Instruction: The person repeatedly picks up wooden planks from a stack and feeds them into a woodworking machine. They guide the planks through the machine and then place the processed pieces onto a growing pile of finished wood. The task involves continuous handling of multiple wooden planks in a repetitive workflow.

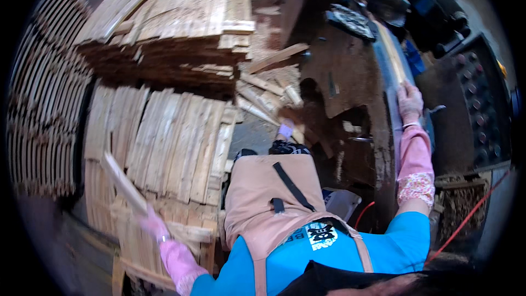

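Observation:
My left hand (pixel 152 226), smeared by motion, is closed round the near end of a wooden slat (pixel 125 183). That slat points up and to the left above a stack of slats (pixel 175 137). On the right, my right hand (pixel 410 101) closes on the near end of another wooden slat (pixel 390 46). This one lies lengthwise along a narrow metal machine bed (pixel 388 85) and reaches toward the machine head (pixel 353 21) at the far end. Pink sleeves cover both my forearms.
A higher stack of boards (pixel 186 8) stands far left, beside a tall wall of piled slats (pixel 46 87). Offcuts (pixel 268 85) litter the floor ahead of my feet. A panel with round knobs (pixel 472 104) is at the right, with a red hose (pixel 471 214) below it.

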Tool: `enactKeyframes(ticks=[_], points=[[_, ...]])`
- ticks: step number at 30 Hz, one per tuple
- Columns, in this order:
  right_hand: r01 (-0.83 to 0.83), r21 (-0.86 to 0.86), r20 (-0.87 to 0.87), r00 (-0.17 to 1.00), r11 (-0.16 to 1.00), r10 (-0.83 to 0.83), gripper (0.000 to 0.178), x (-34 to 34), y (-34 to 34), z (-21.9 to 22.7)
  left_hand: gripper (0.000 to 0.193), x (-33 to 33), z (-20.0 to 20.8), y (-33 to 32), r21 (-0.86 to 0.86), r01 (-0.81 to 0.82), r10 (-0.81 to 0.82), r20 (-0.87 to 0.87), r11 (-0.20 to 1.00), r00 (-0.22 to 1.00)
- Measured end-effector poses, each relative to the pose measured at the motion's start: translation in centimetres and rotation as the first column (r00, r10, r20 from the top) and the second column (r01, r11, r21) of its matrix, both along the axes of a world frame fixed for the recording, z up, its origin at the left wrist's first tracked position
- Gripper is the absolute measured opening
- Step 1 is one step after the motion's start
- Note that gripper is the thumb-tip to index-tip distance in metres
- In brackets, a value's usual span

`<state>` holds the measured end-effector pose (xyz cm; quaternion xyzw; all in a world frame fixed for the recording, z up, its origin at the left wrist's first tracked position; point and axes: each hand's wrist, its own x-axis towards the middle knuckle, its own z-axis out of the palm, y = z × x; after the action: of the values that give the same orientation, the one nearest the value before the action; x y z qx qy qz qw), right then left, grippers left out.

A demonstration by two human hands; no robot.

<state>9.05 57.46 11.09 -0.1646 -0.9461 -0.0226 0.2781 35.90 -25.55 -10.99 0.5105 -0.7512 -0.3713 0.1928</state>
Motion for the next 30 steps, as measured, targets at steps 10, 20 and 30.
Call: enactKeyframes(ticks=[10,20,30], points=[[-0.495,-0.769,0.160,0.463,0.404,0.872,0.070,0.9,-30.1,1.1,0.051,-28.9,16.0,20.3,0.534,0.731,0.440,-0.827,0.425,0.349],[-0.207,-0.651,0.087,0.936,0.730,0.342,0.094,17.0,-17.3,6.5,0.078,-29.1,16.3,30.0,0.228,0.965,-0.399,-0.880,0.126,0.260],[0.284,-0.022,0.084,0.956,0.958,-0.282,0.074,9.1,-5.8,1.9,0.062,-20.3,-6.4,17.6,0.681,0.569,-0.248,-0.517,0.462,0.819]])
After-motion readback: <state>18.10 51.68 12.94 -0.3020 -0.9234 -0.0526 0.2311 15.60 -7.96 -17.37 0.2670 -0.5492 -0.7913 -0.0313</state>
